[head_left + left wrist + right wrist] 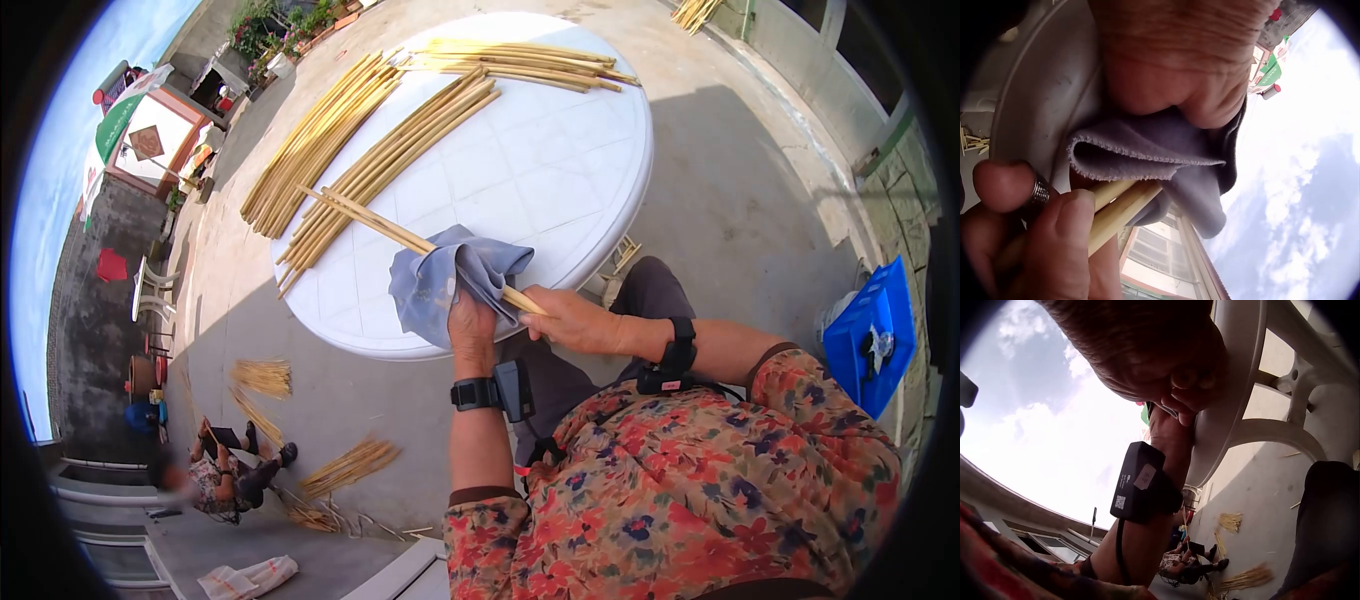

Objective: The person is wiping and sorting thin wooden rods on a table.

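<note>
My left hand (pixel 472 322) grips a grey-blue cloth (pixel 425 290) folded around a pair of long yellow stalks (pixel 375 222). Just below the cloth, my right hand (pixel 572 321) holds the near ends of these stalks. Up close in the left wrist view, the cloth (pixel 1141 153) shows a frayed edge under my left hand (pixel 1179 69). There the thumb and fingers of my right hand (pixel 1054 244), one wearing a coiled metal ring, pinch the stalks (pixel 1124 212). In the right wrist view my right hand (pixel 1147 356) hides the stalks.
A round white table (pixel 545 185) stands before me. Bundles of stalks (pixel 325 140) lie along its far and left sides. More straw bundles (pixel 350 467) are on the ground, near a seated person (pixel 235 475). At right is a blue crate (pixel 870 335).
</note>
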### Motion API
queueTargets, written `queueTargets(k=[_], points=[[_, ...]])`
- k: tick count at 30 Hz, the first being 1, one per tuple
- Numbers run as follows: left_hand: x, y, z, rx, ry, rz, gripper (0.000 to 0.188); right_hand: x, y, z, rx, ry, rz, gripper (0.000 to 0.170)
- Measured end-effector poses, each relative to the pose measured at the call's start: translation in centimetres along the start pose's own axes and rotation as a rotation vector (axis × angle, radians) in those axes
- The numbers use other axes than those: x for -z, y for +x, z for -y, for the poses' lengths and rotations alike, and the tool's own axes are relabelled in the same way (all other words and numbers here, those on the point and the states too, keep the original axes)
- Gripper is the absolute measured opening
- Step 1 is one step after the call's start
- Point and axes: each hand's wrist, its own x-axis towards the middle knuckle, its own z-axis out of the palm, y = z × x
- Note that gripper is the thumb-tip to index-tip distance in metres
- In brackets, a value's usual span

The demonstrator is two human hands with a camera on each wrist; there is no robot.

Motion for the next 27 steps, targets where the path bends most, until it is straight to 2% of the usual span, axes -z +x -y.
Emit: queueTargets(k=[1,3,6,10,13,15,18,20,22,24,26,27], points=[[-0.5,-0.1,0.1,0.001,0.0,0.002,0.024,0.0,-0.1,0.1,0.001,0.0,-0.003,0.019],[-1.6,-0.5,0.1,-0.012,0.065,-0.193,0.023,-0.1,-0.4,0.0,-0.014,0.069,-0.096,0.016],[-2.8,-0.8,-0.3,-0.01,0.121,-0.163,0.024,0.4,-0.4,-0.4,0.018,-0.002,-0.109,0.014],[-1.6,0.0,0.0,0.019,0.072,-0.143,0.024,0.6,-0.8,-0.5,0.102,-0.069,-0.119,0.013],[-2.6,0.4,0.2,-0.007,0.033,-0.197,0.023,0.8,-1.7,-0.7,0.061,-0.091,-0.117,0.012],[-3.2,1.1,-0.3,-0.044,0.071,-0.363,0.022,2.0,-3.7,-0.9,0.034,-0.19,-0.046,0.013],[-2.2,2.0,-0.4,-0.046,0.102,-0.315,0.025,4.3,-7.7,-2.1,-0.075,-0.227,-0.017,0.014],[-2.0,2.5,-0.5,-0.051,0.087,-0.281,0.024,5.9,-10.7,-3.3,-0.069,-0.296,-0.041,0.015],[-4.0,2.4,-0.8,0.025,0.08,-0.257,0.025,7.3,-13.9,-5.0,-0.116,-0.324,-0.062,0.016],[-3.2,3.4,0.6,0.016,0.067,-0.263,0.027,8.2,-16.9,-5.9,-0.168,-0.351,-0.081,0.017],[-3.9,3.9,1.8,0.072,0.016,-0.157,0.028,8.6,-19.2,-6.2,-0.224,-0.424,-0.156,0.02],[-4.0,4.6,2.4,0.042,0.048,-0.199,0.029,8.8,-20.2,-6.7,-0.233,-0.423,-0.163,0.02]])
